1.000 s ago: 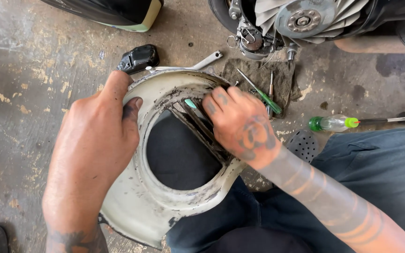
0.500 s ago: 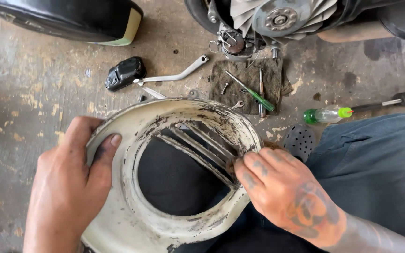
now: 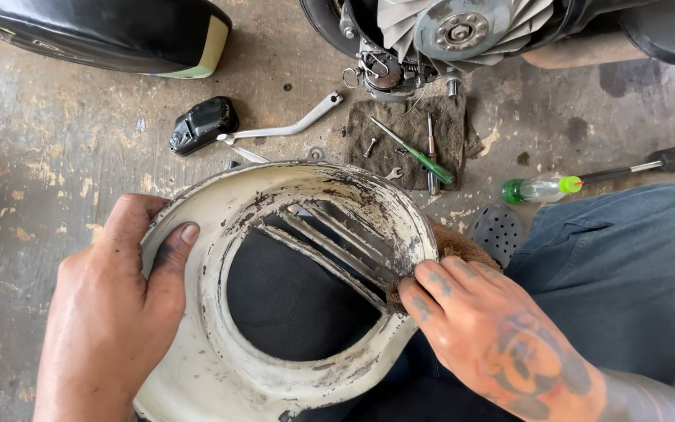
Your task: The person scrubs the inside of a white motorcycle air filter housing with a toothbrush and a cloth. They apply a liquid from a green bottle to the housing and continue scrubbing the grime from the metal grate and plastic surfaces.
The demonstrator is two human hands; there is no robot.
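Though once white, the fan cover (slatted opening) is grime-streaked.

Brown rag mostly hidden behind cover, right hand.

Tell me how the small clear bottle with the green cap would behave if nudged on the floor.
The bottle lies on its side and looks round, so it would likely roll. It seems small thin plastic, probably light.
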